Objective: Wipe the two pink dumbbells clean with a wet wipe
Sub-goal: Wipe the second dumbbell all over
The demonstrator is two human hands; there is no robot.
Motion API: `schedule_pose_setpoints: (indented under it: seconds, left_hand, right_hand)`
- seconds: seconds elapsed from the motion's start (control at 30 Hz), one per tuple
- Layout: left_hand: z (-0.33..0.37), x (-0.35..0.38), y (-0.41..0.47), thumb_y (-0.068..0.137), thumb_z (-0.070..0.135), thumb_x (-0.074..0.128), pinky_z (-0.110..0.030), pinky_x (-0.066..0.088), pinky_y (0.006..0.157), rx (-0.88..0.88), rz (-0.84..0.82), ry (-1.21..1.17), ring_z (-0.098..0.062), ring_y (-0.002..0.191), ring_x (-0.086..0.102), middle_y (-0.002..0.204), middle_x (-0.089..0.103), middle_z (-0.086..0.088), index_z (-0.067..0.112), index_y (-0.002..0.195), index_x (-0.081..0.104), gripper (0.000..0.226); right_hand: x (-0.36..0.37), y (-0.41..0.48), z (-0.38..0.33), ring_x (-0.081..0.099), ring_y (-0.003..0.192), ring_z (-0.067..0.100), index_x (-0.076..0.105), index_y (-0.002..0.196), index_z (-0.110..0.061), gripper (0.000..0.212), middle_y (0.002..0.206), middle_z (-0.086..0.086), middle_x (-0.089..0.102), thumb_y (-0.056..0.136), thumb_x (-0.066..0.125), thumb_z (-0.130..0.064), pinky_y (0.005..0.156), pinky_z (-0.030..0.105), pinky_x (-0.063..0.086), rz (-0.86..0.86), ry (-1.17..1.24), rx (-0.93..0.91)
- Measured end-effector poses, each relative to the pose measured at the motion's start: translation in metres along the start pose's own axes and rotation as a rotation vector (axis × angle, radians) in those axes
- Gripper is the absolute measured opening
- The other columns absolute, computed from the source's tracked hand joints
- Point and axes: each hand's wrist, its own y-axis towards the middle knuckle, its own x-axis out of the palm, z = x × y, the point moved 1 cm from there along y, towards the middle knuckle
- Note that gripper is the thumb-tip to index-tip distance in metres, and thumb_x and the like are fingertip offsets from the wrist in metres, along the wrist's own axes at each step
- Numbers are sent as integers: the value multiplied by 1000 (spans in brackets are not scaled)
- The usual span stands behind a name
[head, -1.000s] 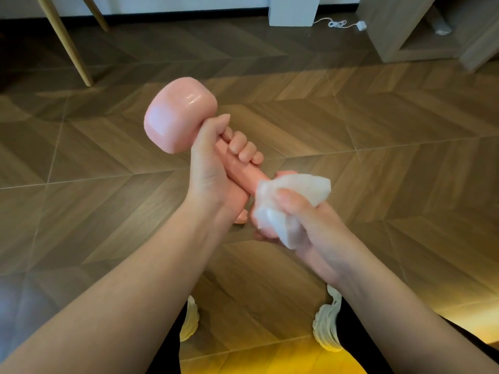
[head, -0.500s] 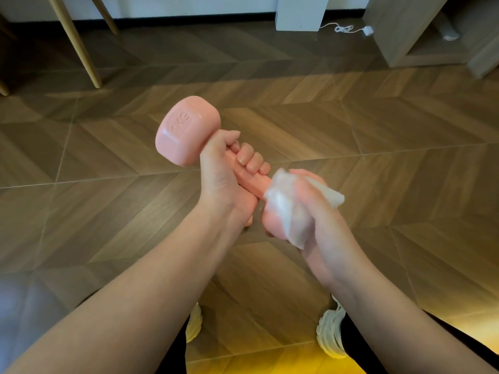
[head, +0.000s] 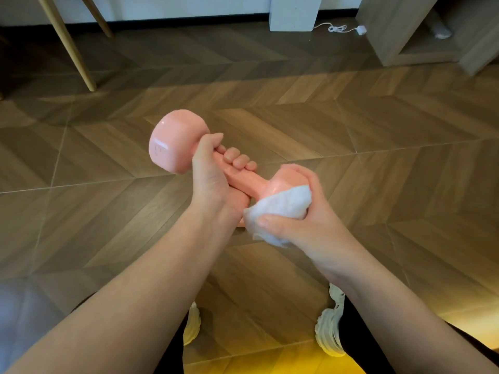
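— Left hand (head: 213,174)?
— Closed tight round the handle of the pink dumbbell (head: 244,179). Fingers curled over the top, thumb raised against the upper head.
— And the dumbbell itself?
— Held up in the air, clear of the wooden floor (head: 378,157). Tilted, with one head high on the left and the other lower on the right. Glossy, with a wet-looking shine on the handle and the lower head.
— Right hand (head: 305,222)?
— Cupped round the lower head of the dumbbell, gripping a crumpled white wet wipe (head: 280,209). Thumb pressing the wipe from the near side, fingers wrapped over the far side of that head.
— Wipe touching the dumbbell?
— Yes, pressed against the near face of the lower head, bunched between palm and pink surface. One loose corner hanging just beneath the handle.
— Anything on the upper head?
— Some raised marking on its end face, perhaps lettering; too blurred to read.
— Below the dumbbell?
— A pale left shoe (head: 192,327) and a pale right shoe (head: 330,327), nearer the camera than the dumbbell, both flat on the floor, dark trouser legs beside them.
— Beyond the dumbbell?
— All well apart from it: a slanted wooden leg (head: 73,49) far to the left, a white post (head: 294,12) roughly straight ahead, a white cable (head: 337,28) further right on the floor, and a wooden cabinet (head: 405,36) at the far right.
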Motion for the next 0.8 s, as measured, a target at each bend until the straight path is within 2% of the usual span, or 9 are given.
schedule_pose_setpoints:
  seconds: [0.07, 0.17, 0.23, 0.3, 0.43, 0.5, 0.6, 0.67, 0.8]
  left_hand:
    - [2, 0, 1, 90, 19, 51, -22, 33, 42, -6, -3, -13, -10, 39, 29, 48, 28, 7, 20, 62, 35, 33]
    - [4, 1, 0, 89, 18, 48, -22, 31, 41, 4, -37, -3, -11, 39, 26, 48, 25, 8, 21, 59, 34, 33]
    - [5, 3, 0, 89, 17, 46, -23, 30, 40, 23, -73, 10, -12, 39, 23, 47, 23, 7, 21, 60, 32, 32]
    - [5, 4, -1, 89, 16, 44, -24, 29, 40, 39, -105, 19, -12, 39, 22, 47, 22, 7, 20, 60, 31, 32]
    - [5, 5, -1, 88, 15, 41, -24, 29, 42, 48, -184, 45, -12, 38, 23, 45, 23, 6, 20, 59, 31, 32]
    - [5, 5, -2, 88, 15, 41, -25, 29, 42, 54, -213, 65, -12, 38, 23, 45, 23, 6, 20, 59, 31, 31]
    - [5, 7, -2, 90, 16, 43, -24, 30, 43, 63, -208, 67, -12, 39, 24, 45, 24, 6, 20, 60, 32, 32]
    - [5, 7, -3, 91, 18, 48, -24, 34, 44, 66, -156, 64, -12, 40, 29, 47, 29, 6, 19, 63, 35, 31]
    - [1, 2, -5, 90, 19, 59, -22, 41, 46, 2, -16, -22, -9, 40, 37, 50, 36, 7, 19, 65, 40, 31]
  right_hand:
    - [3, -1, 1, 64, 91, -1, 46, 114, -45, 74, 111, -12, 59, 57, 86, -20, 68, 20, 54, 19, -34, -47]
    - [8, 1, 0, 66, 93, 15, 49, 113, -29, 58, 101, -10, 64, 65, 80, -18, 71, 27, 54, 9, 81, -58]
    - [9, 2, 0, 66, 97, 25, 49, 116, -19, 53, 107, 1, 66, 70, 76, -22, 74, 37, 55, 39, 213, -28]
    - [11, 2, 0, 69, 103, 25, 53, 119, -25, 52, 113, 2, 68, 72, 76, -27, 78, 42, 58, 81, 281, -8]
    - [8, 6, 2, 66, 104, 23, 60, 117, -24, 31, 102, 1, 72, 90, 67, -36, 85, 45, 53, 140, 394, 61]
    - [6, 8, 1, 64, 108, 26, 58, 121, -19, 32, 102, 3, 72, 97, 57, -40, 93, 48, 48, 148, 395, 106]
    - [6, 6, 1, 65, 91, 13, 58, 119, -18, 26, 89, -5, 71, 98, 57, -33, 78, 39, 52, 74, 383, 57]
    - [7, 3, 1, 66, 85, 8, 58, 118, -22, 32, 89, -9, 71, 88, 69, -23, 68, 30, 55, 55, 372, -2]
    - [6, 0, -3, 65, 76, 5, 54, 113, -30, 55, 89, -19, 65, 68, 81, -13, 59, 24, 54, 28, -9, -245]
